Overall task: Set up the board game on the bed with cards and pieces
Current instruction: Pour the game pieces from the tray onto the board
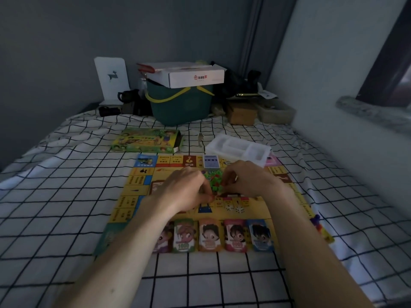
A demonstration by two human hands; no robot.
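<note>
A yellow game board [138, 192] lies flat on the checked bedsheet. A heap of small green and red pieces [215, 180] sits at its middle. My left hand [189, 190] has curled fingers at the heap's near left edge and pinches a small red piece. My right hand [246, 181] curls over the heap's right side, its fingertips among the pieces. Two white dice [234, 208] lie just below the hands. Several stacks of play money [209, 235] with cartoon faces line the near edge. A blue card deck [211, 161] lies at the far edge.
The green game box [148, 140] and a white plastic tray insert [239, 148] lie beyond the board. A teal basket [181, 103] carrying a white carton, a brown box and dark clutter stand at the bed's head. A wall runs along the right side.
</note>
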